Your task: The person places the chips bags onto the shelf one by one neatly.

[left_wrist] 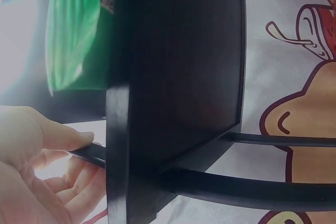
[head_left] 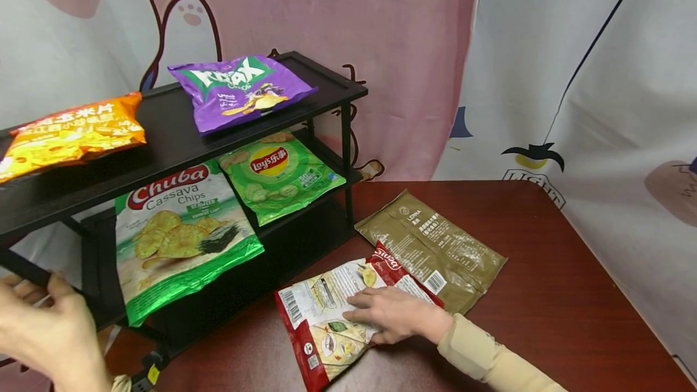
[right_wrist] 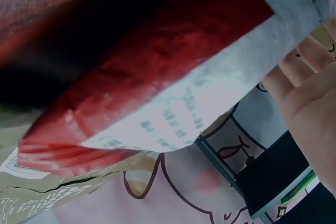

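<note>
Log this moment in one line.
left hand: grips black rack; right hand: rests on red-and-white bag; brown packet: partly covered by that bag; purple bag: on rack top

Reddish-brown table (head_left: 566, 301) plus black tiered shelf (head_left: 165, 117), both loaded.
Shelf top: orange bag (head_left: 76, 135) left, purple bag (head_left: 239, 95) right. Tier below: white-green bag (head_left: 182, 241) overhanging the front edge, green bag (head_left: 283, 177) to its right. Table: brown bag (head_left: 435, 250) flat, red-white bag (head_left: 323, 310) overlapping its near side.
</note>
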A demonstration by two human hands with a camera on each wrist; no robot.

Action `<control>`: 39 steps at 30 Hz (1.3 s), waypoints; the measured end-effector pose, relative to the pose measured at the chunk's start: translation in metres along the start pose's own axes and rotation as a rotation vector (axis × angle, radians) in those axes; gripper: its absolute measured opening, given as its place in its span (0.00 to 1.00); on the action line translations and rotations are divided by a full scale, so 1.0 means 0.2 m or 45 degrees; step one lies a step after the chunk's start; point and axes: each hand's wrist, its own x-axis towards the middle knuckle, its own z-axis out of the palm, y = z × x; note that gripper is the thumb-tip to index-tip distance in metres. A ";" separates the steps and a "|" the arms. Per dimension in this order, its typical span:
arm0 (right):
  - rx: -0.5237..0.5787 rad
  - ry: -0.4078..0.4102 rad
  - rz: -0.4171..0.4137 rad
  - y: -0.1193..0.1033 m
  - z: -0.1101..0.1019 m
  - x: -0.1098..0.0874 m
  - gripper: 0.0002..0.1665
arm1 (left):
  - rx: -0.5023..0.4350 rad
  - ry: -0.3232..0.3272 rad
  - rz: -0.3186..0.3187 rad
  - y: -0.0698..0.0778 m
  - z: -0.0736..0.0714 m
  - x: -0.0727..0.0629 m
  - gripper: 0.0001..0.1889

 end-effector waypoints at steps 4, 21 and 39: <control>0.018 0.094 -0.036 0.02 -0.01 -0.01 0.32 | -0.007 -0.006 -0.003 0.00 0.00 0.01 0.18; 0.399 0.433 0.006 0.15 -0.09 -0.09 0.20 | 0.000 -0.007 0.010 0.00 0.00 -0.01 0.18; 1.048 0.920 0.319 0.37 -0.11 -0.30 0.17 | -0.048 -0.014 -0.053 0.00 0.00 0.00 0.16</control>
